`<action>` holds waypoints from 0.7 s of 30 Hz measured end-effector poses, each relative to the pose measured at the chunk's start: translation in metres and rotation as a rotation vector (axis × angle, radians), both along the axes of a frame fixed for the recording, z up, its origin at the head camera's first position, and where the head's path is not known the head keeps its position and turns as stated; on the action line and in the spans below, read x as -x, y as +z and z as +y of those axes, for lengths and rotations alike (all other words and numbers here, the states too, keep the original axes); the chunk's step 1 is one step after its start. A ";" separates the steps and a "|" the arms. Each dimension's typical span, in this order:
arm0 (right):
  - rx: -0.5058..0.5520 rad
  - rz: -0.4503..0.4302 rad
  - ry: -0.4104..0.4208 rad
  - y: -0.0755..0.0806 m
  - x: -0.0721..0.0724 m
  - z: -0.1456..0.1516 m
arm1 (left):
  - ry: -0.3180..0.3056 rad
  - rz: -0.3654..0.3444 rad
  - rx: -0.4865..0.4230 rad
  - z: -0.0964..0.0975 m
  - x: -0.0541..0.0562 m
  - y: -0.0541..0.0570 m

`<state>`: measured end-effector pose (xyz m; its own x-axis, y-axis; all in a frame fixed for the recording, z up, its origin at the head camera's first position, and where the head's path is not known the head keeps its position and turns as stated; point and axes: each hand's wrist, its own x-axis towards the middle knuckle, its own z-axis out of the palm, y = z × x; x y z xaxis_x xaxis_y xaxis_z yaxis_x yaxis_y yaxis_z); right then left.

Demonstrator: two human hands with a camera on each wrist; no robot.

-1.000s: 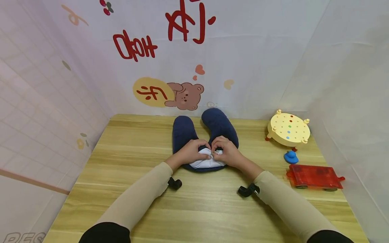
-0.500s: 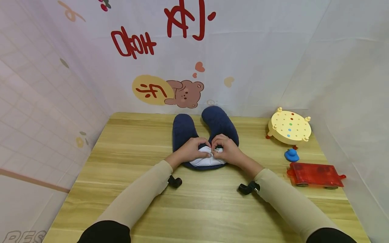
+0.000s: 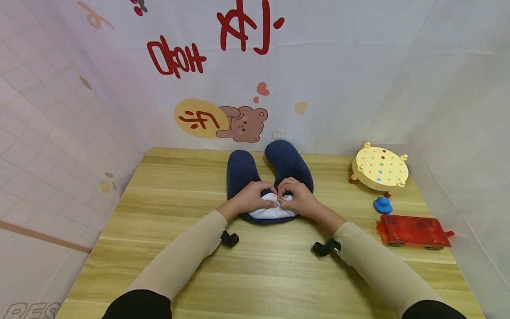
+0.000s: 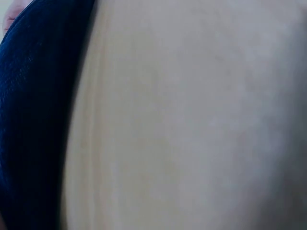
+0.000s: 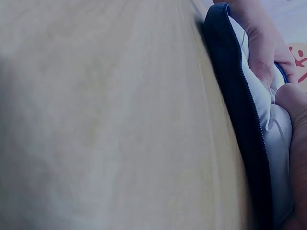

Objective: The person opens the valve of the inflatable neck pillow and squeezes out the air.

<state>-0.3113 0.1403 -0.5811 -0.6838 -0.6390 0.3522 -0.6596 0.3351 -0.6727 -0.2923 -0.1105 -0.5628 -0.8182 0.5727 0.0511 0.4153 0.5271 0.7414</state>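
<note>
A navy U-shaped neck pillow (image 3: 242,170) lies on the table, its two arms toward the back wall. Its cover gapes along the near curve, where white inner fabric (image 3: 272,214) shows. In the right wrist view, zipper teeth (image 5: 253,98) line the navy edge beside the white fabric. My left hand (image 3: 252,197) pinches this fabric with thumb and fingers from the left. From the right, my right hand (image 3: 299,198) pinches it too, the fingertips of both hands almost meeting. Navy cloth (image 4: 38,105) fills the left side of the left wrist view.
On the right of the wooden table (image 3: 255,279) stand a yellow round toy (image 3: 379,167) with pegs, a small blue duck (image 3: 383,204) and a red translucent toy cart (image 3: 415,230). A printed white cloth wall (image 3: 334,88) rises behind the table.
</note>
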 end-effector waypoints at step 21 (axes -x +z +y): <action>0.001 -0.004 0.014 -0.003 0.000 0.001 | 0.010 -0.010 0.014 0.002 -0.002 0.002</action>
<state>-0.3111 0.1412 -0.5845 -0.6759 -0.6486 0.3499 -0.6618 0.3252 -0.6755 -0.2898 -0.1080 -0.5611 -0.8240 0.5655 0.0352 0.4031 0.5415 0.7377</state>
